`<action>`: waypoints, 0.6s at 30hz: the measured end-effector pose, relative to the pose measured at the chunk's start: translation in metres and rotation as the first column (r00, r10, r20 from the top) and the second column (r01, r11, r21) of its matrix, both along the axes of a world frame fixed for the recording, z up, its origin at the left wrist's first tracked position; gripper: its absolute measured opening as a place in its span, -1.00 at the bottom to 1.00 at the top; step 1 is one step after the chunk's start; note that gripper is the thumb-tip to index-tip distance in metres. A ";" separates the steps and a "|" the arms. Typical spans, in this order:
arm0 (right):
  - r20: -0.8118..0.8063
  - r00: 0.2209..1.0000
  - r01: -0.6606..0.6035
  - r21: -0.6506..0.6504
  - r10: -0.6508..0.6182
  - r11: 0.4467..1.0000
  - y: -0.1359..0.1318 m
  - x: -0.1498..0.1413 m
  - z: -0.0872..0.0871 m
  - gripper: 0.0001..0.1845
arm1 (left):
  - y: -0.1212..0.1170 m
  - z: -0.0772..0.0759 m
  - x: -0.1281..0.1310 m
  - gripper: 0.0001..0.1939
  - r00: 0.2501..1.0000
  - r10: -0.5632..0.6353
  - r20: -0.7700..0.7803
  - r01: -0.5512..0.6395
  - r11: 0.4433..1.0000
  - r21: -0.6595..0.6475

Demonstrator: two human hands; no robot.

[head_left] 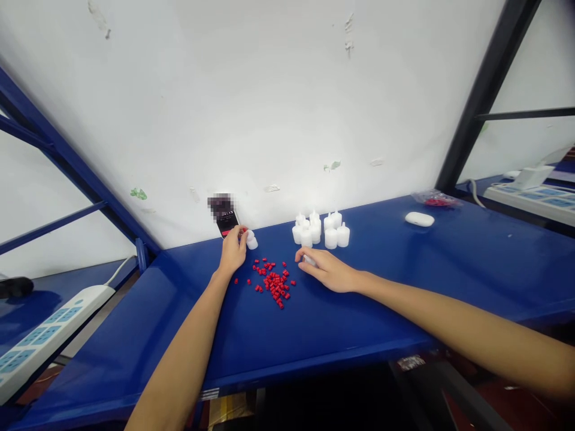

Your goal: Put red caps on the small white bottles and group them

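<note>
My left hand (233, 248) is at the back left of the blue table, its fingers closed against a small white bottle (252, 242). A bit of red shows by its fingertips; I cannot tell what it is. Lower down and to the right, my right hand (330, 270) curls around another small white piece (309, 260), mostly hidden by the fingers. Loose red caps (275, 281) lie scattered between the two hands. Just beyond my right hand, several white bottles with thin nozzles (306, 233) stand upright in a cluster.
A phone (228, 221) leans on the white wall behind my left hand. Toward the back right are a white oval case (419, 219) and a clear bag with red pieces (435, 200). Blue frame bars (81, 161) rise at left, beside a power strip (54, 335).
</note>
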State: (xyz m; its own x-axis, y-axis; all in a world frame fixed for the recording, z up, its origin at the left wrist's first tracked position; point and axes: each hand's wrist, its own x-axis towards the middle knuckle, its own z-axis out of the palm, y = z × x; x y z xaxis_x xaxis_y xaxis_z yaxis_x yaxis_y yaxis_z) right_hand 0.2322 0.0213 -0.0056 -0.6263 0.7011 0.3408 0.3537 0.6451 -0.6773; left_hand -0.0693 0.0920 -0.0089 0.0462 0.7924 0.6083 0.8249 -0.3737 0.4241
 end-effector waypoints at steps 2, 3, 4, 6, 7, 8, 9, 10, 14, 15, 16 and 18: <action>-0.005 1.000 0.012 -0.012 -0.012 1.000 -0.001 0.000 0.000 -0.82 | 0.001 0.000 0.000 -0.74 0.999 -0.019 0.044 0.019 1.000 -0.014; -0.010 1.000 0.019 -0.018 -0.019 1.000 -0.001 0.000 0.001 -0.82 | 0.001 0.000 0.000 -0.73 0.998 -0.022 0.064 0.023 1.000 -0.016; -0.016 1.000 0.024 -0.024 -0.024 0.999 -0.002 0.000 0.001 -0.82 | 0.001 0.000 0.000 -0.73 0.997 -0.022 0.080 0.023 1.000 -0.015; -0.030 0.999 0.024 -0.031 -0.025 0.999 -0.002 0.000 0.001 -0.89 | 0.001 0.000 0.000 -0.71 0.995 -0.018 0.103 0.019 1.000 -0.007; -0.040 0.999 0.021 -0.032 -0.022 0.999 -0.002 0.000 0.001 -0.95 | 0.001 0.000 0.000 -0.70 0.994 -0.018 0.108 0.018 1.000 -0.003; -0.049 0.999 0.017 -0.034 -0.019 0.999 -0.001 0.000 0.001 -0.96 | 0.001 0.000 0.000 -0.69 0.994 -0.020 0.106 0.021 1.000 -0.001; -0.057 0.998 0.016 -0.037 -0.019 0.999 -0.001 0.000 0.000 -0.90 | 0.001 0.000 0.001 -0.69 0.995 -0.025 0.099 0.025 1.000 -0.004; -0.063 0.998 0.020 -0.040 -0.022 0.999 -0.001 0.000 0.000 -0.84 | 0.001 -0.001 0.001 -0.69 0.996 -0.028 0.089 0.029 1.000 -0.012; -0.070 0.996 0.055 -0.020 -0.056 0.998 0.001 0.001 -0.002 -0.77 | 0.002 -0.003 0.001 -0.69 0.999 -0.009 0.047 0.012 0.998 -0.070; -0.072 0.995 0.063 -0.009 -0.064 0.998 0.001 0.001 -0.002 -0.77 | 0.003 -0.003 0.000 -0.69 0.999 -0.002 0.035 0.004 0.997 -0.074; -0.071 0.995 0.072 0.000 -0.072 0.997 0.001 0.001 -0.002 -0.77 | 0.003 -0.004 0.000 -0.69 1.000 0.005 0.019 -0.003 0.997 -0.074; -0.066 0.994 0.085 -0.001 -0.085 0.996 0.001 0.000 -0.002 -0.76 | 0.003 -0.004 -0.002 -0.69 0.999 0.026 -0.023 -0.028 0.997 -0.069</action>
